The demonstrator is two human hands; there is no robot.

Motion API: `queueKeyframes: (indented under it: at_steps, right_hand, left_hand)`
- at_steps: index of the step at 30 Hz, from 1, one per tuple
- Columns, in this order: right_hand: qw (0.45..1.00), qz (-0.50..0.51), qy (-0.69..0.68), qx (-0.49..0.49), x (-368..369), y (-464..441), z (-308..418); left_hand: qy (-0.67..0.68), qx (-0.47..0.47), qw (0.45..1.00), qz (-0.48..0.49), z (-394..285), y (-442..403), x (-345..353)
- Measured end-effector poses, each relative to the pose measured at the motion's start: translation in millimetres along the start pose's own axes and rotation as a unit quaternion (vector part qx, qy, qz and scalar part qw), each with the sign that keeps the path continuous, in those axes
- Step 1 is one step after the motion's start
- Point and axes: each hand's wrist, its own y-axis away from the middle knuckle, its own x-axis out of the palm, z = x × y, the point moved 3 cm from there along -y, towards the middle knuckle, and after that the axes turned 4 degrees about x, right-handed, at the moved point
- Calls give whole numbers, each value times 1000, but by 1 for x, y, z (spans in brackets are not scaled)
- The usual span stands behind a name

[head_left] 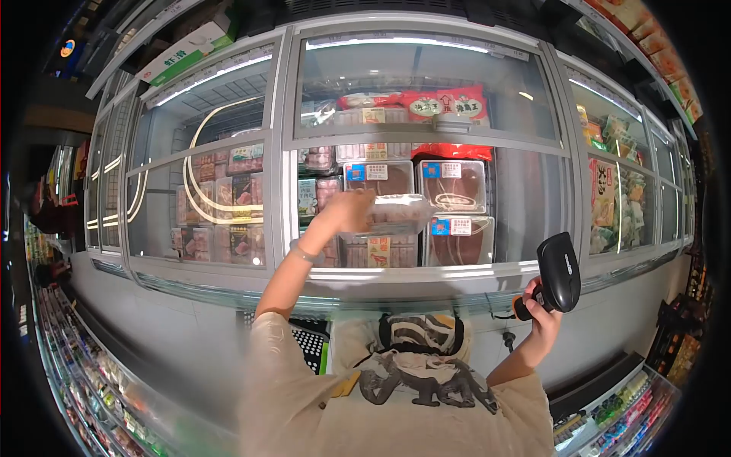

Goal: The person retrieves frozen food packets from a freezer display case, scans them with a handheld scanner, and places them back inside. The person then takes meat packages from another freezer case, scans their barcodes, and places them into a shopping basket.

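My left hand (349, 212) reaches into the open middle section of a display freezer. Its fingers are slightly blurred, closed on the left end of a clear plastic-wrapped tray (401, 213), whose contents I cannot make out. Around it lie packs of dark red meat with blue and white labels, one behind (378, 180), one at the right (452, 184) and one nearer the front (458, 241). Below the held tray is a pack of meat rolls (381, 252). Outside the freezer, at the right, my right hand (539, 314) is wrapped round the handle of a black barcode scanner (560, 273).
A sliding glass lid (426, 87) covers the back of this section, over red and white bags (444, 105). Metal frames divide it from glass-covered sections on both sides. The freezer's front rail (411, 282) runs before me. Stocked shelves (99, 381) stand lower left.
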Motion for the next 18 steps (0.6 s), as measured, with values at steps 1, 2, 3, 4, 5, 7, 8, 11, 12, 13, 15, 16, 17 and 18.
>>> queueKeyframes:
  at_steps: [1, 2, 3, 4, 5, 7, 8, 11, 12, 13, 15, 16, 17, 18]
  right_hand:
    - [1000, 12, -18, -3, -1, -1, 0]
    - [999, 24, -36, -7, -1, -3, 1]
    - [999, 33, -38, -5, -2, -3, 1]
    - [998, 41, -38, -13, -2, -4, 4]
    - [998, 50, -37, -19, -2, -2, 5]
    - [996, 72, -40, -31, -1, -1, 8]
    - [993, 102, -42, -33, -1, -1, 11]
    - [984, 174, -33, -34, 1, 4, 26]
    - [979, 200, -24, -35, 3, 8, 31]
    - [973, 226, -15, -36, 5, 10, 37]
    - [960, 273, -10, -53, 9, 11, 42]
    - [954, 296, 6, -51, 10, 12, 42]
    - [946, 318, 23, -48, 11, 14, 41]
    - [938, 341, 39, -45, 12, 16, 40]
  left_hand:
    - [4, 4, 999, -43, -18, 19, -26]
    - [-13, 42, 992, -114, -35, 38, -45]
    - [-29, 80, 979, -184, -51, 57, -60]
    - [-116, 128, 959, -224, -69, 74, -73]
    - [-202, 173, 928, -261, -86, 93, -84]
    - [-320, 233, 860, -323, -102, 121, -89]
    - [-352, 251, 831, -349, -107, 134, -88]
    - [-403, 253, 770, -425, -114, 159, -91]
    - [-412, 246, 753, -451, -116, 166, -91]
    - [-434, 251, 730, -463, -114, 168, -89]
    - [-437, 273, 735, -440, -112, 171, -90]
    - [-438, 284, 738, -427, -113, 171, -90]
    - [-411, 284, 758, -419, -113, 172, -89]
    - [-384, 282, 778, -411, -112, 172, -86]
